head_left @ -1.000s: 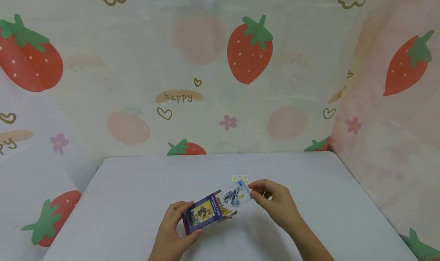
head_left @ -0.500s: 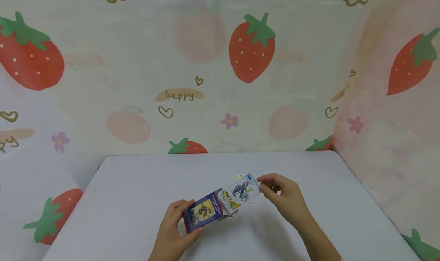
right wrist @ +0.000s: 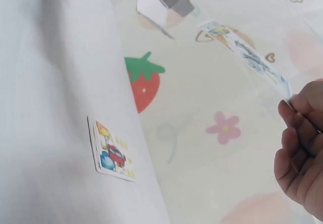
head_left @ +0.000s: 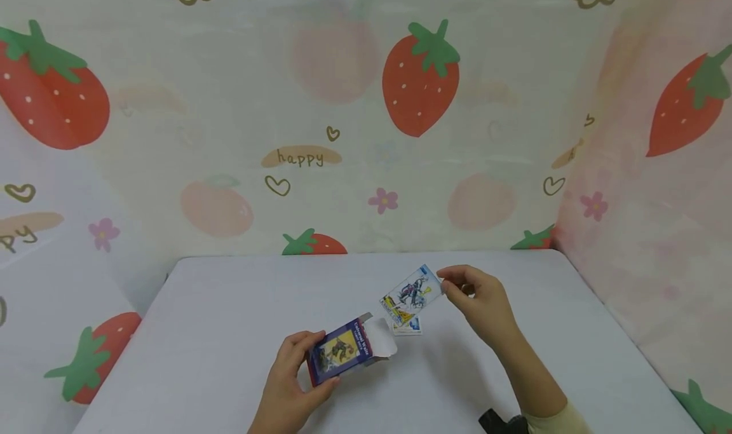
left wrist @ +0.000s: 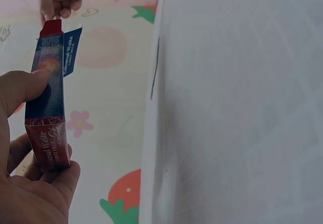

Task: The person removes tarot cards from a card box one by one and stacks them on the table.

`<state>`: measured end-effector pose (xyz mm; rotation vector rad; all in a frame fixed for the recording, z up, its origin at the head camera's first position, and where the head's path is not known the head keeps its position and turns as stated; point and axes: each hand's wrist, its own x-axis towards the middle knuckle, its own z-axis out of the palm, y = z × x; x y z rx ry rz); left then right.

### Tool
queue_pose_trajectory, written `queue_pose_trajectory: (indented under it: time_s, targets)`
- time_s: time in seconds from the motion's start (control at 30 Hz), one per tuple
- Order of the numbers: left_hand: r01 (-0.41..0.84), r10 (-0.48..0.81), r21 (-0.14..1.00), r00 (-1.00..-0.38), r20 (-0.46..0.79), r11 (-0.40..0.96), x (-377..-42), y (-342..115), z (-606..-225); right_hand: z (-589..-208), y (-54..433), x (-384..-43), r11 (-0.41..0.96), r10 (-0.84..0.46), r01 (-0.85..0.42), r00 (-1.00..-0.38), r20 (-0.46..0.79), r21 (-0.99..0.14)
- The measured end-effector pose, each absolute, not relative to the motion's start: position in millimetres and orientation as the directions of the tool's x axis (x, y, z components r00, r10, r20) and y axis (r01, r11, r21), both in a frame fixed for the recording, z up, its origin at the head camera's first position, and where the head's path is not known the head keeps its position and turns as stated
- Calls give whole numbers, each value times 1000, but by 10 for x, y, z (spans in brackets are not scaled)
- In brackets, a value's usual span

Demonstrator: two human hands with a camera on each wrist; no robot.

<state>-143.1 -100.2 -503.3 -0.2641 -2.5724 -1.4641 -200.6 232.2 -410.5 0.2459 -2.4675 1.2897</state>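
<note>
My left hand [head_left: 293,378] grips a blue and red tarot card box [head_left: 340,351], thumb on one side and fingers on the other. Its end flap stands open toward the right, and the left wrist view shows the box's red bottom [left wrist: 49,144] and lettering. Between thumb and fingertips, my right hand [head_left: 479,300] pinches a tarot card [head_left: 413,293] by one corner, held up clear of the box. The card bears a blue figure on a pale ground. Below it, a small stack of cards [right wrist: 113,152] lies face up on the table, partly hidden by the held card in the head view.
A white cloth covers the table [head_left: 240,307]. Behind it hangs a strawberry-patterned curtain [head_left: 343,135], which also runs along the right side. A black strap-like object [head_left: 502,422] sits by the right sleeve [head_left: 557,419].
My right hand has drawn the card out of the box and lifted it up and to the right, away from the flap. The left hand has kept its hold on the box, nearly still.
</note>
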Motion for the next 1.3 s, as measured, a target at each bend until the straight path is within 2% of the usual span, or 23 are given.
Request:
queue_pose_trajectory:
  time_s: [0.3,0.7,1.3]
  targets:
    - [252,79,831,-966,246,496,-1439,-1012,-5027,-4141,2329,-2306,574,-25,-319,-927,373,-754]
    - [258,76,842,-965,252,474,-1429,-1006,-5036,-4292,2267,-2659,587,-89,-284,-954,288,-758]
    - [261,79,835,-963,256,484,-1423,-997,-5023,-4603,2255,-2992,589,-145,-223,-975,170,-777]
